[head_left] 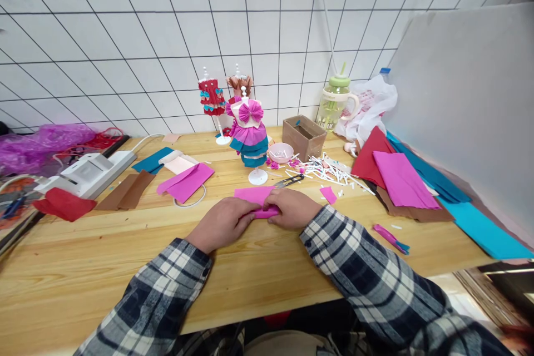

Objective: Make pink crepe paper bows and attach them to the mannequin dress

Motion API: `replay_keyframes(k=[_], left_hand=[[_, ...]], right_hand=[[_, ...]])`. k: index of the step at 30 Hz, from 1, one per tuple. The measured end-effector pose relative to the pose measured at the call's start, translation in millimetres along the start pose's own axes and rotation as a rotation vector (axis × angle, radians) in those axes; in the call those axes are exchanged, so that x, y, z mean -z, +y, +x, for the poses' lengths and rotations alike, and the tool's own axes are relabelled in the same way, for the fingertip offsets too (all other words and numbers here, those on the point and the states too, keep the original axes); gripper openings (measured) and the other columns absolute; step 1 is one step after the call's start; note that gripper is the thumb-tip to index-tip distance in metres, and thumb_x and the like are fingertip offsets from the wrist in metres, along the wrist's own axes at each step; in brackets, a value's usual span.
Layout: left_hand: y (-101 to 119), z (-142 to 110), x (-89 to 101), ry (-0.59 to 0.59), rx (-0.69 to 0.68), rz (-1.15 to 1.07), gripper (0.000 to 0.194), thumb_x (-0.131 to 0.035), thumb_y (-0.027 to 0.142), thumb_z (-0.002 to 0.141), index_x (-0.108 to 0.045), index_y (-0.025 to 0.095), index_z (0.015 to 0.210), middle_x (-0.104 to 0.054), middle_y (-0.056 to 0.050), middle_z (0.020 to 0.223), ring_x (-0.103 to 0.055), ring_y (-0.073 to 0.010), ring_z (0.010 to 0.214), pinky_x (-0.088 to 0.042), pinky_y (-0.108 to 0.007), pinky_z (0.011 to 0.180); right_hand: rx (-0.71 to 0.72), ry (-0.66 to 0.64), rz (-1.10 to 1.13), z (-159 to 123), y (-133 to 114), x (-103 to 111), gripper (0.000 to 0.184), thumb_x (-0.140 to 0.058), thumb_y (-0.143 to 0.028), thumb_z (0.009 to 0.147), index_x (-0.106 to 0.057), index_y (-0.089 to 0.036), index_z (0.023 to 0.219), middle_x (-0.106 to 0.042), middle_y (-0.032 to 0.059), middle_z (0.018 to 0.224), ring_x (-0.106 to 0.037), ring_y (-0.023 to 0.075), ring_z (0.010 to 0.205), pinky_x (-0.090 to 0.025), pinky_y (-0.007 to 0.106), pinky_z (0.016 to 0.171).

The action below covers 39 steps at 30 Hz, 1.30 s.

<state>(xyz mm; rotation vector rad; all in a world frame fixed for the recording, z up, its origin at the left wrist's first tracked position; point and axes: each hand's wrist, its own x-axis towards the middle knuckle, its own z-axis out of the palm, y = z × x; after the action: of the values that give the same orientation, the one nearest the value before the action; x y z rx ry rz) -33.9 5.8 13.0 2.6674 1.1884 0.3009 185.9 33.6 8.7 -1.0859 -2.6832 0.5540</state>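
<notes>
Near the middle of the wooden table, a strip of pink paper [252, 194] lies under my two hands, its near edge folded over. My left hand [227, 221] pinches the left part of that fold, and my right hand [292, 208] pinches the right part; the fingertips almost meet. Just beyond my right hand rest small black-handled snips [290, 180], their blades pointing left. Behind the paper stands a small white dress stand [257, 177] wearing a pink and teal paper dress [249, 133] with a pink bow on its chest.
Two more dressed stands, one with a red dress [211, 97], stand behind. A cardboard box [304, 136], pink bowl [281, 152] and white paper sticks [334, 172] lie right of centre. Coloured paper stacks [404, 178] fill the right side; a power strip [89, 172] sits left.
</notes>
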Motion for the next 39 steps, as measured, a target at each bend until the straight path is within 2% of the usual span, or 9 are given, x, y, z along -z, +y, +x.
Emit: replay_keyframes(k=[3, 6, 11, 18, 23, 26, 31, 37, 39], left_hand=[[-1.3, -0.6, 0.1, 0.017, 0.077, 0.024, 0.035, -0.060, 0.045, 0.083, -0.065, 0.024, 0.110, -0.071, -0.006, 0.101, -0.064, -0.0239, 0.093, -0.047, -0.035, 0.080], [-3.7, -0.9, -1.7, 0.030, 0.138, 0.004, 0.027, -0.051, 0.039, 0.089, -0.067, 0.023, 0.103, -0.073, -0.005, 0.096, -0.066, -0.0220, 0.088, -0.047, -0.033, 0.077], [-3.0, -0.9, -2.3, 0.005, 0.155, -0.096, 0.031, -0.048, 0.025, 0.087, -0.062, 0.026, 0.115, -0.072, -0.001, 0.107, -0.066, -0.0198, 0.092, -0.048, -0.030, 0.078], [-5.5, 0.7, -6.4, 0.040, 0.226, -0.141, 0.037, -0.042, 0.038, 0.093, -0.053, 0.022, 0.125, -0.068, -0.007, 0.115, -0.064, -0.0225, 0.100, -0.048, -0.034, 0.084], [-1.6, 1.0, 1.2, 0.208, 0.163, 0.147, 0.031, -0.052, 0.040, 0.088, -0.063, 0.021, 0.109, -0.064, -0.011, 0.109, -0.057, -0.0276, 0.104, -0.040, -0.044, 0.092], [3.3, 1.3, 6.3, 0.117, 0.064, 0.201, 0.024, -0.058, 0.042, 0.084, -0.067, 0.023, 0.097, -0.066, -0.008, 0.100, -0.058, -0.0265, 0.097, -0.039, -0.043, 0.088], [2.4, 2.6, 2.4, 0.031, 0.012, 0.156, 0.022, -0.053, 0.034, 0.087, -0.067, 0.023, 0.100, -0.069, -0.006, 0.094, -0.061, -0.0228, 0.093, -0.039, -0.041, 0.088], [-2.9, 3.9, -3.1, 0.016, 0.011, 0.182, 0.027, -0.041, 0.028, 0.093, -0.067, 0.021, 0.098, -0.069, -0.007, 0.094, -0.062, -0.0220, 0.092, -0.041, -0.039, 0.087], [-3.7, 4.3, -3.4, 0.018, 0.018, 0.175, 0.029, -0.039, 0.028, 0.095, -0.067, 0.021, 0.097, -0.069, -0.007, 0.092, -0.062, -0.0217, 0.090, -0.042, -0.038, 0.087]], right_hand=[[-0.034, -0.017, -0.031, 0.3, 1.7, -0.2, 0.020, -0.054, -0.022, 0.084, -0.070, -0.019, 0.096, -0.068, 0.0061, 0.095, -0.059, 0.0181, 0.089, -0.039, 0.027, 0.075], [-0.085, -0.042, -0.001, -0.4, 2.9, 1.9, 0.021, -0.052, -0.022, 0.085, -0.071, -0.020, 0.093, -0.070, 0.0042, 0.089, -0.060, 0.0170, 0.082, -0.038, 0.026, 0.069], [-0.141, 0.034, 0.132, -1.6, 1.7, 2.1, 0.033, -0.059, -0.034, 0.083, -0.064, -0.024, 0.114, -0.071, 0.0018, 0.095, -0.060, 0.0156, 0.080, -0.038, 0.025, 0.067], [-0.246, 0.062, 0.061, 3.9, 1.3, -3.6, 0.019, -0.055, -0.031, 0.088, -0.069, -0.022, 0.098, -0.071, 0.0021, 0.090, -0.061, 0.0156, 0.081, -0.037, 0.025, 0.066], [-0.252, 0.067, 0.011, 6.6, 0.6, -8.0, 0.019, -0.051, -0.029, 0.090, -0.067, -0.023, 0.099, -0.071, 0.0026, 0.097, -0.062, 0.0170, 0.087, -0.038, 0.026, 0.068], [-0.262, 0.075, -0.017, 7.4, 0.6, -10.2, 0.020, -0.049, -0.030, 0.090, -0.066, -0.024, 0.099, -0.071, 0.0022, 0.097, -0.062, 0.0179, 0.087, -0.038, 0.026, 0.068], [-0.281, 0.064, -0.016, 7.7, 1.2, -12.3, 0.018, -0.049, -0.026, 0.089, -0.065, -0.023, 0.099, -0.069, 0.0030, 0.097, -0.060, 0.0175, 0.088, -0.040, 0.026, 0.071], [-0.132, 0.254, -0.114, 2.6, -2.4, -7.2, 0.022, -0.052, -0.015, 0.085, -0.063, -0.018, 0.104, -0.062, 0.0079, 0.104, -0.053, 0.0200, 0.102, -0.038, 0.030, 0.089], [-0.028, 0.221, -0.110, 1.5, -2.9, -4.9, 0.021, -0.053, -0.017, 0.085, -0.064, -0.018, 0.103, -0.062, 0.0071, 0.102, -0.052, 0.0198, 0.101, -0.037, 0.031, 0.091]])
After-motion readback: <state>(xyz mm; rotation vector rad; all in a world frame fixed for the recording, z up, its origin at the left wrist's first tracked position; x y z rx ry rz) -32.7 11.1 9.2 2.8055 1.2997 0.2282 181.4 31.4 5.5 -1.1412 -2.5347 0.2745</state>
